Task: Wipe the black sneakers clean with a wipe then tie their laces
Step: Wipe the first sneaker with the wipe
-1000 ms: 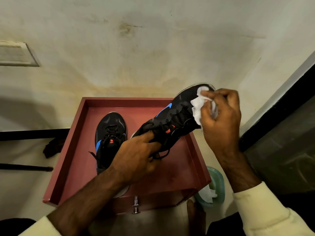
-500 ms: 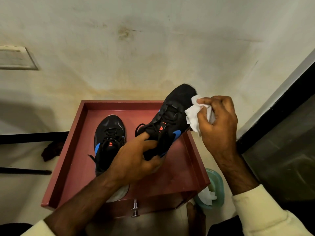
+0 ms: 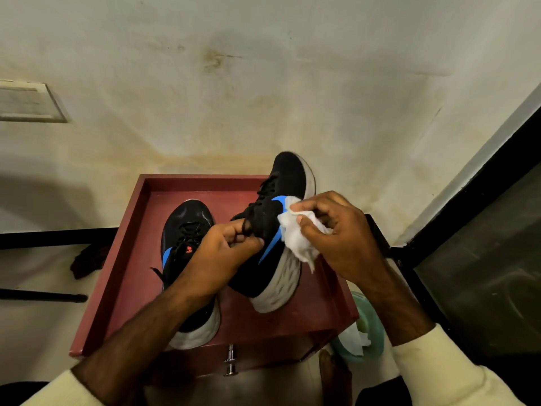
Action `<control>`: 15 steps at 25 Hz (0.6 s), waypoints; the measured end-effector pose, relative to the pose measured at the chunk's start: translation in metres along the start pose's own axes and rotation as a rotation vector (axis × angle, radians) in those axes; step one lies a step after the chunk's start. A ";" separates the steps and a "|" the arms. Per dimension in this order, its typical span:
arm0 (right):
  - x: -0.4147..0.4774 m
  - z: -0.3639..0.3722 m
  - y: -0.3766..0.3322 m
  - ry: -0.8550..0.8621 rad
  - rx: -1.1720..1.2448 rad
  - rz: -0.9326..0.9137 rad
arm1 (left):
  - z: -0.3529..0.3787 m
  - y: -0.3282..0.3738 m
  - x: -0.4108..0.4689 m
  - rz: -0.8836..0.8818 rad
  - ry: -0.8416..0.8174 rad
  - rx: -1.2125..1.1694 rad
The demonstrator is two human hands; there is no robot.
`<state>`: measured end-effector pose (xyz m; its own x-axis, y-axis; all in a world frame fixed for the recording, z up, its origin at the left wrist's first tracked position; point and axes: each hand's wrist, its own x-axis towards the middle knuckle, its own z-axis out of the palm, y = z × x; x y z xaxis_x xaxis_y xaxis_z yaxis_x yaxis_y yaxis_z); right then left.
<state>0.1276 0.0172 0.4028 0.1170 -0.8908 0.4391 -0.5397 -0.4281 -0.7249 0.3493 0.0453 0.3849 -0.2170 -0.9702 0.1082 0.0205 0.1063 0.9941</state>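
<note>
Two black sneakers with blue side marks and white soles are over a red cabinet top (image 3: 131, 259). The left sneaker (image 3: 187, 227) lies flat on it, partly hidden by my left forearm. The right sneaker (image 3: 281, 218) is lifted and tilted, toe pointing away, its white sole turned to the right. My left hand (image 3: 225, 250) grips it at the tongue and laces. My right hand (image 3: 339, 235) holds a crumpled white wipe (image 3: 298, 235) pressed against the shoe's blue-marked side, just above the sole.
The red cabinet has a raised rim and a metal drawer knob (image 3: 230, 361) at the front. A green tub (image 3: 366, 338) with a white wipe in it sits on the floor at the right. A dark doorframe (image 3: 468, 200) stands to the right and black bars (image 3: 44, 238) to the left.
The held sneaker has turned from lying diagonally to pointing away with its sole facing right. My right hand moved the wipe from the toe down to the blue-marked side.
</note>
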 end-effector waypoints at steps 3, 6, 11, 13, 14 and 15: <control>0.000 0.004 0.001 0.033 -0.018 0.000 | -0.003 -0.002 0.003 -0.053 0.061 -0.132; -0.003 0.003 -0.003 -0.167 0.024 -0.046 | -0.005 -0.003 0.005 -0.045 0.109 -0.121; -0.008 -0.013 -0.019 -0.682 0.098 -0.064 | -0.011 -0.010 0.007 -0.047 0.117 -0.079; -0.007 -0.015 -0.016 -0.620 0.069 -0.078 | -0.009 -0.009 0.008 -0.045 0.098 -0.069; -0.006 -0.015 -0.013 -0.529 0.038 -0.097 | -0.008 -0.009 0.009 -0.045 0.081 -0.072; -0.005 -0.014 -0.010 -0.426 0.007 -0.111 | -0.009 -0.008 0.008 -0.047 0.060 -0.067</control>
<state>0.1209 0.0275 0.4149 0.5079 -0.8219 0.2579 -0.4988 -0.5247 -0.6899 0.3559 0.0347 0.3783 -0.1600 -0.9853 0.0595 0.0774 0.0476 0.9959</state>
